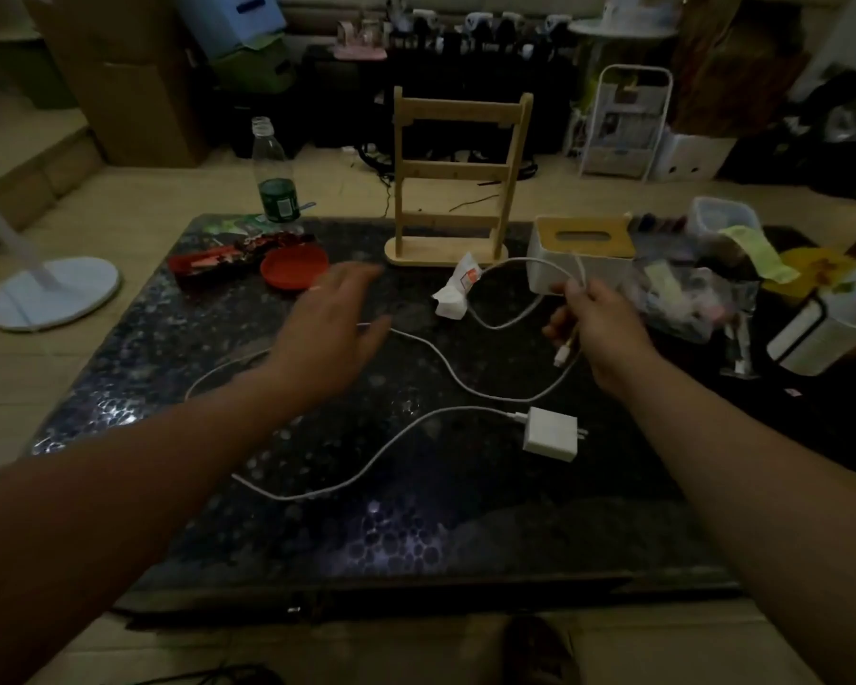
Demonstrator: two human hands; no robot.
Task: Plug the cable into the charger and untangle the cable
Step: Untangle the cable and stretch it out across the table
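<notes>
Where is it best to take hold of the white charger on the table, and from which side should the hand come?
Grip the white charger by its two broad flat faces, coming from above. It lies flat on the table, the cable enters its left end and the prongs stick out on the right, so both ends are best left free.

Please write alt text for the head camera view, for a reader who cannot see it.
The right hand holds part of a white cable above a dark table; the left hand hovers open. One cable end is plugged into a white charger lying on the table.
</notes>
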